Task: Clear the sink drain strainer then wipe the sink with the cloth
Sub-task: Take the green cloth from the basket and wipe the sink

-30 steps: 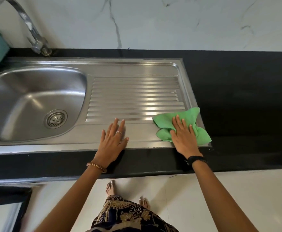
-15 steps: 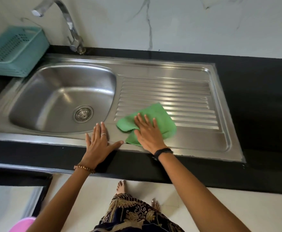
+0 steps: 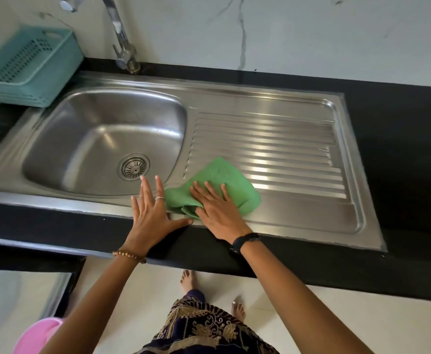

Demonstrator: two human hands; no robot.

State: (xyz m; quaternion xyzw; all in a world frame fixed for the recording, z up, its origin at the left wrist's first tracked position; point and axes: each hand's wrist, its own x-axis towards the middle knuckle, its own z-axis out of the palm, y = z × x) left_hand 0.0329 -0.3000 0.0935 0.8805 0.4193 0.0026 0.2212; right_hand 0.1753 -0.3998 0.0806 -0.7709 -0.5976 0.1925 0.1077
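Observation:
A stainless steel sink point(image 3: 102, 139) with a ribbed drainboard point(image 3: 273, 139) is set in a black counter. The round drain strainer point(image 3: 133, 166) sits in the basin floor and looks free of debris. A green cloth point(image 3: 219, 180) lies on the drainboard's front left part. My right hand point(image 3: 217, 210) presses flat on the cloth, fingers spread. My left hand point(image 3: 153, 215) rests flat on the sink's front rim, just left of the cloth, holding nothing.
A chrome tap point(image 3: 118, 34) rises behind the basin. A teal plastic basket point(image 3: 28, 65) stands at the far left of the counter. The black counter point(image 3: 400, 154) runs on to the right. A pink object point(image 3: 38, 335) lies on the floor at lower left.
My right hand has slid the green cloth leftward along the drainboard's front, from its right corner to near the basin. The view has shifted left. My left hand stays on the rim.

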